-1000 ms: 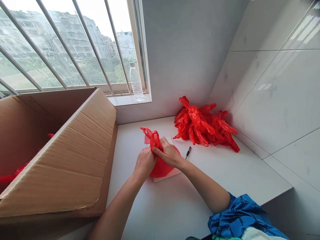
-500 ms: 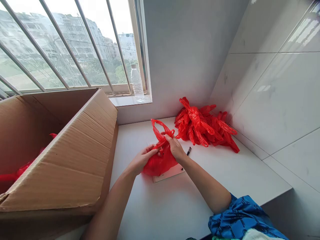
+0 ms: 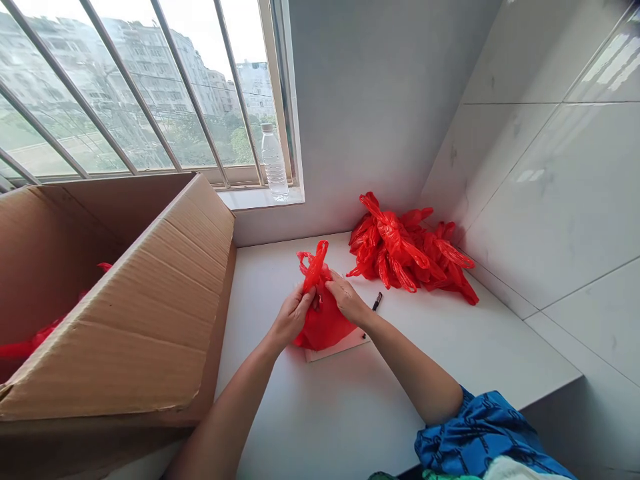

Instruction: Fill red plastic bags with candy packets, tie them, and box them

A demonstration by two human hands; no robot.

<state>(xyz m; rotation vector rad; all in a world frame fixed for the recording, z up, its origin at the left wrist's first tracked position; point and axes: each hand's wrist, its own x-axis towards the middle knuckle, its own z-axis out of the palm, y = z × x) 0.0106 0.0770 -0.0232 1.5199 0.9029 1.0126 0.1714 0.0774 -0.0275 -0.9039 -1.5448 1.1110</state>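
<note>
Between my two hands is a red plastic bag (image 3: 325, 323), its filled lower part resting over a white notepad (image 3: 327, 352). My left hand (image 3: 294, 313) pinches the gathered neck of the bag from the left. From the right, my right hand (image 3: 346, 298) grips the bag's upper edge with bent fingers. The bag's handle loops stick up above both hands, crossed over each other. What is inside the bag is hidden. A black pen (image 3: 377, 301) lies just right of my right hand, partly covered by my forearm.
A big open cardboard box (image 3: 145, 313) stands at the left, with red plastic inside. Several red bags are heaped in a pile (image 3: 405, 247) by the back right corner of the white tabletop (image 3: 450, 333). A clear bottle (image 3: 274, 163) stands on the sill of the barred window.
My left hand has moved slightly up and right, now higher on the bag's neck. The handle loops, spread toward the right before, now stand crossed and bunched above the hands.
</note>
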